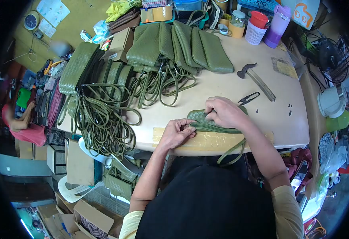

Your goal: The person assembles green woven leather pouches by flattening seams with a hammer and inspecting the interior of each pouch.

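Pouch [198,116], edge seemingly being worked.
Left hand [175,134] pinches nine-o'clock end; right hand [224,113] is curled, grip unclear; hammer [261,85] at two o'clock.

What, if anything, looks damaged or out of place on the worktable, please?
Two things: the yellow strip along the near edge looks cracked, and a rough, discoloured patch mars the far right. The small dark marks near the hammer may be stains.
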`<action>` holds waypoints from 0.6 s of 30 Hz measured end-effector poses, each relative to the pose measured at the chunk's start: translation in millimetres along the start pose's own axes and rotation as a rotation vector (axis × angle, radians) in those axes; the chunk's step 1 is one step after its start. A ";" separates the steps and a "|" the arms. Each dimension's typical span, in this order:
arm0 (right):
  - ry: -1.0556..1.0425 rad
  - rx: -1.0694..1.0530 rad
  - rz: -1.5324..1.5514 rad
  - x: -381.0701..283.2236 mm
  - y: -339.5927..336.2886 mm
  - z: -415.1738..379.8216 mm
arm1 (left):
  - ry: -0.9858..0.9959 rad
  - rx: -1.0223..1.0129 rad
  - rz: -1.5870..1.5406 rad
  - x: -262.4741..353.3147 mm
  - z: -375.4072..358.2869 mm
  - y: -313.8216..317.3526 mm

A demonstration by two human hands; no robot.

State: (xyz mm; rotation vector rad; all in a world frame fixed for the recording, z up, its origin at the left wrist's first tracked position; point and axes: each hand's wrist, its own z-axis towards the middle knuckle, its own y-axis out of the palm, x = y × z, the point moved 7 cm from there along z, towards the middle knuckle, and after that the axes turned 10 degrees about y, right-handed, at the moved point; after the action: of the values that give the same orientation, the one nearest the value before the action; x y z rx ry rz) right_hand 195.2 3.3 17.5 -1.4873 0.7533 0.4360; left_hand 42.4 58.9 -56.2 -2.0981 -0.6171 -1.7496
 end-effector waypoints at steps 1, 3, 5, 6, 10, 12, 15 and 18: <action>0.001 0.002 -0.002 -4.0 7.5 3.1 | 0.002 -0.002 -0.001 0.8 0.6 -1.1; -0.160 -0.088 0.153 -23.0 34.1 5.5 | -0.020 -0.033 0.144 0.1 -0.9 -2.0; -0.071 -0.152 0.219 -15.9 38.1 4.9 | -0.010 -0.020 0.097 2.5 -4.1 0.7; -0.081 -0.174 0.158 -9.6 30.7 2.3 | 0.010 0.000 0.049 4.8 -4.2 0.6; -0.002 -0.124 -0.018 22.6 1.5 -10.8 | 0.065 -0.017 0.103 0.4 -3.3 -0.1; 0.054 -0.107 -0.034 21.4 -15.4 -12.6 | 0.043 -0.001 0.076 -4.2 -3.5 -0.5; -0.047 -0.100 0.143 -9.8 -3.1 -10.8 | 0.054 0.067 0.024 4.8 -3.1 3.4; -0.181 -0.095 0.218 -14.4 27.9 -6.1 | 0.078 0.122 -0.005 0.7 -3.3 1.4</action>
State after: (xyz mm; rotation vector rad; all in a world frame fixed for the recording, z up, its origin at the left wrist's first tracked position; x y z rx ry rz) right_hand 164.8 1.9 7.5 -1.4359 0.7607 0.7703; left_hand 40.5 56.1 -54.8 -1.9393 -0.6890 -1.7409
